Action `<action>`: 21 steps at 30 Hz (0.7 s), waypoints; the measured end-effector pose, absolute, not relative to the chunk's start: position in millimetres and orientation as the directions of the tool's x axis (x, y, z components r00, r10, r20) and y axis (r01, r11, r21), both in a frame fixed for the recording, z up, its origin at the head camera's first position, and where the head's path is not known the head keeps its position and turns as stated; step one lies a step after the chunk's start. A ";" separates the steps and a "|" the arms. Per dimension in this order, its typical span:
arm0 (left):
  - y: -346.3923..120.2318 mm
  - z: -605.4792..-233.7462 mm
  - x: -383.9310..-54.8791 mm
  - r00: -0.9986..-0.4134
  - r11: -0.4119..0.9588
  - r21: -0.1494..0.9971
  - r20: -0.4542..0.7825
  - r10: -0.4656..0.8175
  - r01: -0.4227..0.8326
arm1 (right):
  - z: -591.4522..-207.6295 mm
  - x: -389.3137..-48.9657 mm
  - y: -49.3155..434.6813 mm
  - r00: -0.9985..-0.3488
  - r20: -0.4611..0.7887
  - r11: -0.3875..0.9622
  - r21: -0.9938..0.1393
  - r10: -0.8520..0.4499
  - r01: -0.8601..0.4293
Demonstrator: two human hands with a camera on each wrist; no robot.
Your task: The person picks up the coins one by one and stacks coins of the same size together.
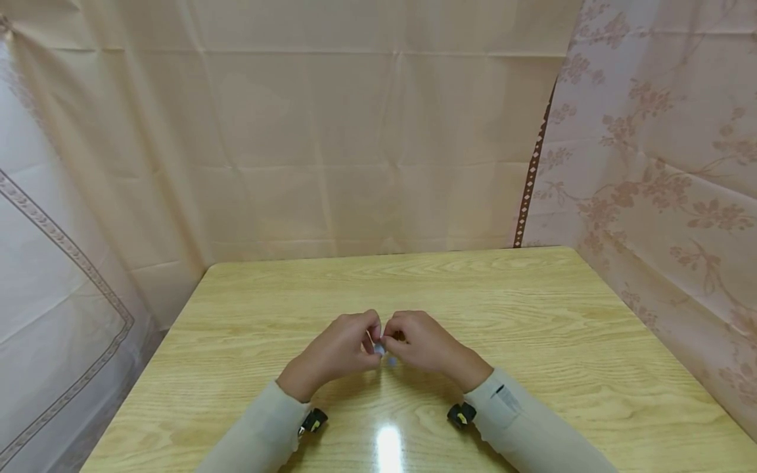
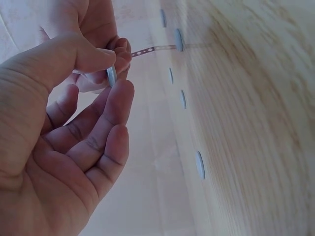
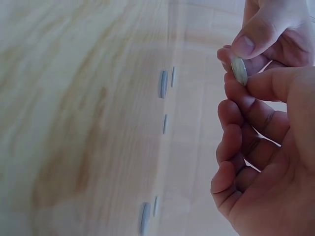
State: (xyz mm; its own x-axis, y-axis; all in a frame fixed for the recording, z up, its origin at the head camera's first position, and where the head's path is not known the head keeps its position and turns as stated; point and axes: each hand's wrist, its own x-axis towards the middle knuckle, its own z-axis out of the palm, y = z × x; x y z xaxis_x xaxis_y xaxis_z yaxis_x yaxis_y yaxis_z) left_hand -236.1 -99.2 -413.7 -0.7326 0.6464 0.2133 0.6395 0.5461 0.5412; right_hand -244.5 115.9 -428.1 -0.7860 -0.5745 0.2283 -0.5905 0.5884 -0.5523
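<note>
A small, thin, pale round disc [image 3: 239, 71] is held up between both hands, above the table. My left hand [image 1: 340, 348] pinches it between the thumb and a fingertip. From the other side, the thumb and index finger of my right hand [image 1: 422, 341] grip its edge, with the remaining fingers curled in below. In the left wrist view the disc [image 2: 111, 76] appears edge-on, with the right hand partly hidden behind the left thumb. Another bluish disc [image 1: 392, 360] shows beneath the right fingers in the head view.
Several similar grey discs lie on the wood-grain table [image 1: 532, 309], such as one disc [image 2: 200, 164] in the left wrist view and another disc [image 3: 163, 84] in the right wrist view. Beige cloth [image 1: 367, 131] hangs behind the table, and flowered cloth [image 1: 668, 164] at the right.
</note>
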 end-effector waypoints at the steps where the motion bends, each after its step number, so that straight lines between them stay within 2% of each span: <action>1: -99.5 -413.9 -236.2 -0.732 0.546 0.539 0.215 0.647 0.641 | -428.1 -244.4 116.2 -0.789 0.226 0.586 -0.561 -0.571 -0.585; 7: -101.4 -413.4 -235.2 -0.754 0.609 0.484 0.188 0.629 0.629 | -428.7 -243.4 118.8 -0.812 0.178 0.566 -0.634 -0.556 -0.527; 13: -101.1 -418.4 -235.9 -0.768 0.668 0.405 0.159 0.620 0.624 | -429.9 -242.4 121.3 -0.806 0.146 0.542 -0.670 -0.573 -0.507; 21: -99.0 -421.1 -236.7 -0.749 0.645 0.422 0.138 0.648 0.637 | -431.1 -239.3 124.8 -0.818 0.080 0.513 -0.743 -0.570 -0.430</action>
State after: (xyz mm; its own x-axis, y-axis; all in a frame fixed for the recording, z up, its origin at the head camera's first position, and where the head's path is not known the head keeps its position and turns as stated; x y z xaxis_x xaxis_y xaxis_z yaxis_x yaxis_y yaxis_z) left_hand -236.7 -99.0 -421.1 -0.7486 0.6484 0.1383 0.6368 0.6453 0.4220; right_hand -239.3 124.8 -431.1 -0.8175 -0.5703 0.0800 -0.4304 0.5128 -0.7429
